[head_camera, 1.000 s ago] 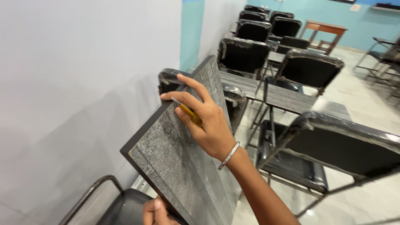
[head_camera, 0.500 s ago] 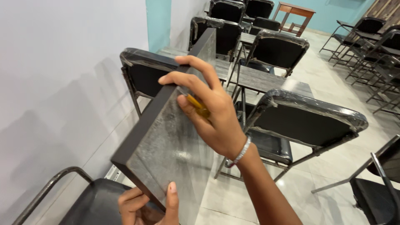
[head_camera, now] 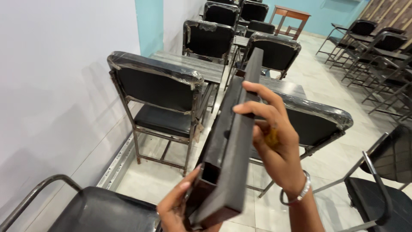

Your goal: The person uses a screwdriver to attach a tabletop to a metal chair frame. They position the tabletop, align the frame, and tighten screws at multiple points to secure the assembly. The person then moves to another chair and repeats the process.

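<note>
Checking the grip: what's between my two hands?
Head view: the dark board, edge-on. Left hand at its near end, right hand on its side.

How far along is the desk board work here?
Done: nearby chairs already carry grey boards. In hand: dark board held edge-on, left hand at its near end, right hand gripping its side. Left: this board is not yet set on any frame.
</note>
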